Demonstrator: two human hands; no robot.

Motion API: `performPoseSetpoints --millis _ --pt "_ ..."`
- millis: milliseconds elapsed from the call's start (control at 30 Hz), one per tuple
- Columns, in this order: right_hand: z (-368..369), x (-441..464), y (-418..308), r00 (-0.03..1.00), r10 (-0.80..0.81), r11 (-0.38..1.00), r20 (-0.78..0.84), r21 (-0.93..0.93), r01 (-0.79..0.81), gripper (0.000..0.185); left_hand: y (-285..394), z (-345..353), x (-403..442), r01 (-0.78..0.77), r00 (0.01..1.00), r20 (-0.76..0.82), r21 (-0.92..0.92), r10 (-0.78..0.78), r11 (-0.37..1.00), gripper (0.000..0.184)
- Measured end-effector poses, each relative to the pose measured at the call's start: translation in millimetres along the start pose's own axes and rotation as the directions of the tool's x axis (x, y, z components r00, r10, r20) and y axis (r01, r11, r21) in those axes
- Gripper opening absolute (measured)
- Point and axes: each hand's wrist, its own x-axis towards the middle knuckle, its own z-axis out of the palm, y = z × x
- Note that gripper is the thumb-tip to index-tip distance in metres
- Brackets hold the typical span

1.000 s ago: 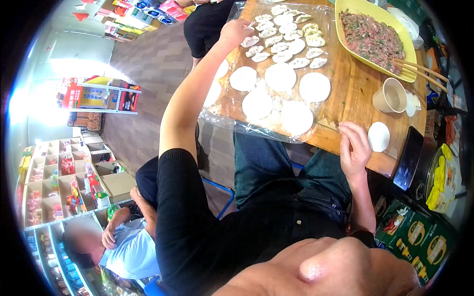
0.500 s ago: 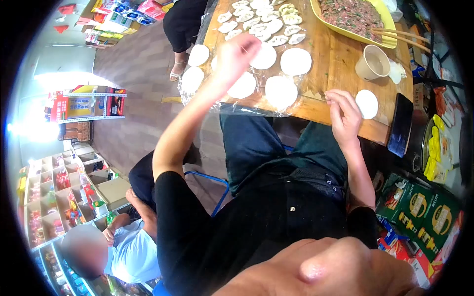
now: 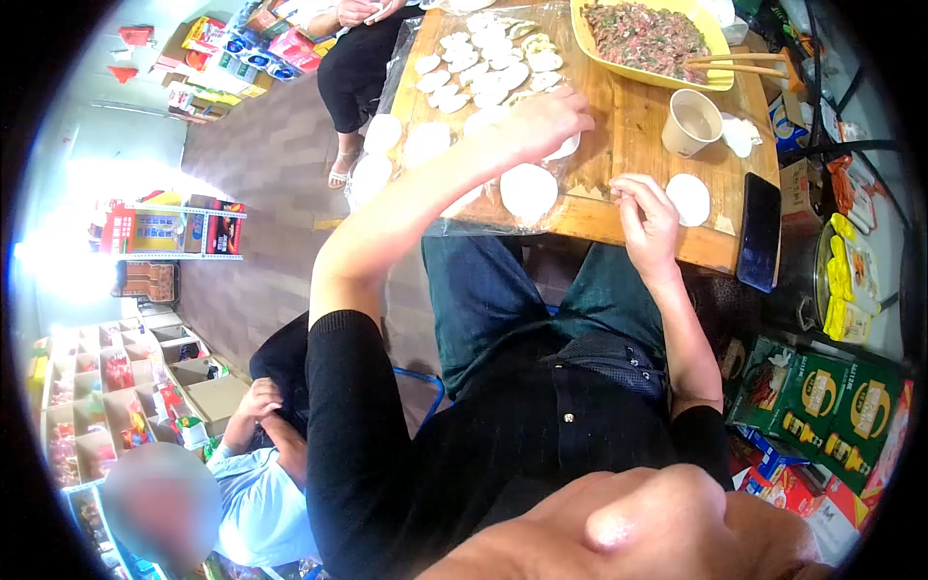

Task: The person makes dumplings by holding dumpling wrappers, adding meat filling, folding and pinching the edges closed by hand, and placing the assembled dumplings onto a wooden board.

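My left hand (image 3: 553, 124) is over the table with its fingers bent down and close together. Partly beneath it is a round white dumpling wrapper (image 3: 565, 148); whether anything is between the fingertips is hidden. At the table's near edge my right hand (image 3: 650, 218) has loosely curled fingers, the thumb a little apart, with nothing visible in them. Just right of it lies another wrapper (image 3: 687, 200). More wrappers, one at the near edge (image 3: 529, 191), are spread on clear plastic film. Several folded dumplings (image 3: 491, 72) lie beyond them.
A yellow tray (image 3: 719, 46) holds minced filling, with chopsticks (image 3: 739, 64) across its rim. Nearby are a paper cup (image 3: 692, 124) of liquid and a black phone (image 3: 760, 232). Another person's hands (image 3: 365, 12) are at the top; a seated person (image 3: 256, 503) is at lower left.
My left hand has moved right across the wrappers. My right hand stays at the near edge. The view has shifted slightly, bringing another person's hands into sight at the top.
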Motion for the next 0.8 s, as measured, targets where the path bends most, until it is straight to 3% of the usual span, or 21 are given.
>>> performPoseSetpoints --millis 200,300,433,500,567,633,667,800 --pt "-1.0 0.1 -1.2 1.000 -0.022 1.000 0.014 0.007 0.022 0.015 -9.6 -2.8 1.4 -0.083 0.995 0.049 0.011 0.083 0.996 0.021" --pt "-3.3 1.1 -3.5 1.000 0.006 1.000 0.021 0.008 -0.007 0.014 -13.4 -1.7 0.8 -0.036 0.999 0.032 -0.084 0.039 0.996 0.016" --pt "-1.5 3.0 -1.5 0.997 -0.074 0.997 0.008 -0.035 0.074 0.015 -13.7 -14.8 -1.8 0.024 1.000 0.000 -0.152 -0.025 0.988 0.013" --pt "0.4 1.4 -3.2 0.999 0.030 0.999 -0.027 0.032 -0.029 0.018 -6.3 -26.9 -7.4 0.031 0.999 -0.025 -0.152 -0.035 0.988 0.013" --pt "-0.8 2.6 -2.9 1.000 0.023 0.998 0.015 0.064 -0.024 0.026 3.8 -43.5 -9.6 0.040 0.997 -0.064 -0.159 -0.051 0.986 0.012" --pt "-3.3 7.3 -14.9 0.991 0.126 0.987 0.052 0.098 -0.131 0.041 16.0 -55.6 -13.4 0.041 0.994 -0.088 -0.171 -0.057 0.984 0.011" --pt "-2.8 11.2 -8.3 0.999 -0.011 1.000 0.047 0.027 0.010 0.058 22.4 -61.4 -14.9 0.036 0.993 -0.105 -0.186 -0.057 0.982 0.011" --pt "3.1 21.0 -32.5 0.987 0.004 0.996 0.158 0.083 -0.018 0.066 57.3 -77.8 -23.1 0.063 0.988 -0.125 -0.223 -0.092 0.973 0.010"
